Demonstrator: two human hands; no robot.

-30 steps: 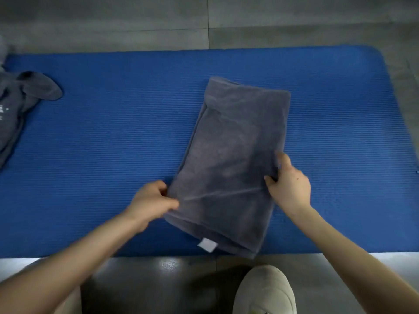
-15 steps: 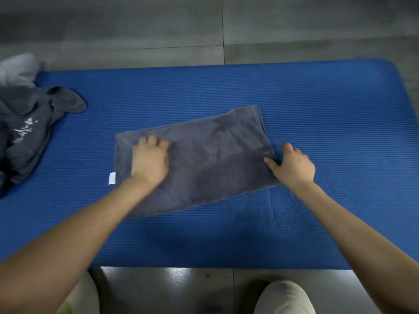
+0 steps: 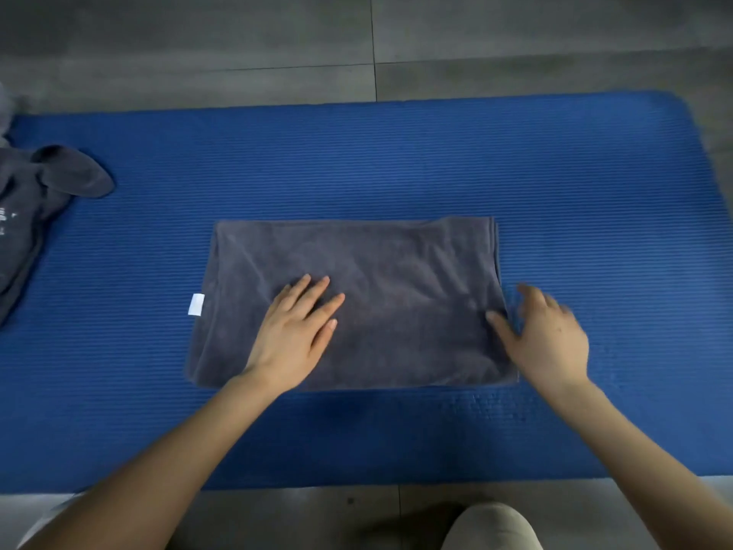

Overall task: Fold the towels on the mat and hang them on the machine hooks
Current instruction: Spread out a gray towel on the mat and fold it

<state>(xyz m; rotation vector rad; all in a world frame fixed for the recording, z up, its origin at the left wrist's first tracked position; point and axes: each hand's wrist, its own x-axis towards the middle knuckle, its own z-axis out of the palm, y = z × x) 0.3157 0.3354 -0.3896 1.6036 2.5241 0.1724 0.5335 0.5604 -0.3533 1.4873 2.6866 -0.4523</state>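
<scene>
Pressing towel (image 3: pixel 396 256) with flat left hand (image 3: pixel 293 339), fingers straight; touching its right edge with loose, uncurled right hand (image 3: pixel 549 343)

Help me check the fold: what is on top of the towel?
The left hand lies flat on the towel, fingers straight. The right hand touches its right edge with the thumb. The cloth under the palm and the inner layers are hidden.

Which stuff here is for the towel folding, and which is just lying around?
For the job: folded grey towel; blue mat; left hand flat on the towel; right hand at its right edge.
Lying about: crumpled dark cloth at the mat's left end, maybe another towel; tiled floor.
</scene>
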